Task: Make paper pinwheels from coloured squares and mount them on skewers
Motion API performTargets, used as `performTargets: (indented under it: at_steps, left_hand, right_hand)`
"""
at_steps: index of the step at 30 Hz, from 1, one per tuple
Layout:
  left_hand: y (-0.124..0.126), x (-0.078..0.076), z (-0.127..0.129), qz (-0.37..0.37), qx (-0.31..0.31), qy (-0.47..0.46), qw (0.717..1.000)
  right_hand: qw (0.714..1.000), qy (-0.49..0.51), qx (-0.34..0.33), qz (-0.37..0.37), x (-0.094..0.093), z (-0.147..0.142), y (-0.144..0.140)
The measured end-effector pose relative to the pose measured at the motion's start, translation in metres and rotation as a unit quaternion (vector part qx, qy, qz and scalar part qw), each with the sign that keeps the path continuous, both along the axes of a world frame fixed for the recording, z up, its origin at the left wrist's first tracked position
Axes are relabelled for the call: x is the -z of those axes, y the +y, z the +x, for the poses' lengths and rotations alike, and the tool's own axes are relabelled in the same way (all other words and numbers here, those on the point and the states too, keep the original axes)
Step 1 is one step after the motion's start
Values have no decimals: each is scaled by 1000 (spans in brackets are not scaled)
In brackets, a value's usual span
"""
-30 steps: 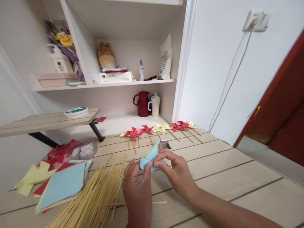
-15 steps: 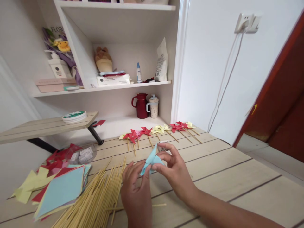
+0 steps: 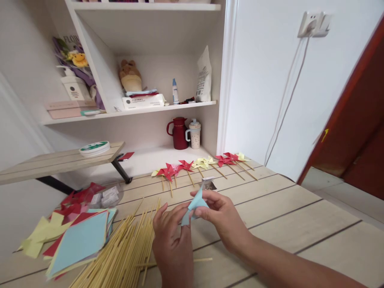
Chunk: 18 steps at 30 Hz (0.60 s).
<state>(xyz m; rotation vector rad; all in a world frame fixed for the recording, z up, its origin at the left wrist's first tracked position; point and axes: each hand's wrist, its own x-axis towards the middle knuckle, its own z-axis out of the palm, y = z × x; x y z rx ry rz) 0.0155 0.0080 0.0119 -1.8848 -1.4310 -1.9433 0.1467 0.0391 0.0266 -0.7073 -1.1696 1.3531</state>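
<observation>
Folded paper piece (image 3: 194, 205): light blue, plain. Top sheet of the paper stack (image 3: 79, 240): light blue; sheets beneath show yellow and red edges. Loose paper scraps (image 3: 42, 232): pale yellow and red. Sticks (image 3: 120, 252): pale straw colour. Finished pinwheels (image 3: 186, 165): red and pale yellow. Jug (image 3: 179, 133): dark red. Mug (image 3: 194, 135): cream, speckled. Surface (image 3: 285, 216): light wood grain with dark seams.
</observation>
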Motion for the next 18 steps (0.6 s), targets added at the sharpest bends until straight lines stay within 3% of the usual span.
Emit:
performTargets:
  at_steps: [4, 18]
  left_hand:
    - [0, -1, -1, 11, -7, 35, 999]
    - [2, 4, -2, 40, -14, 41, 998]
  right_hand:
    - [999, -40, 15, 33, 2, 2, 1]
    - [999, -32, 11, 29, 2, 2, -1]
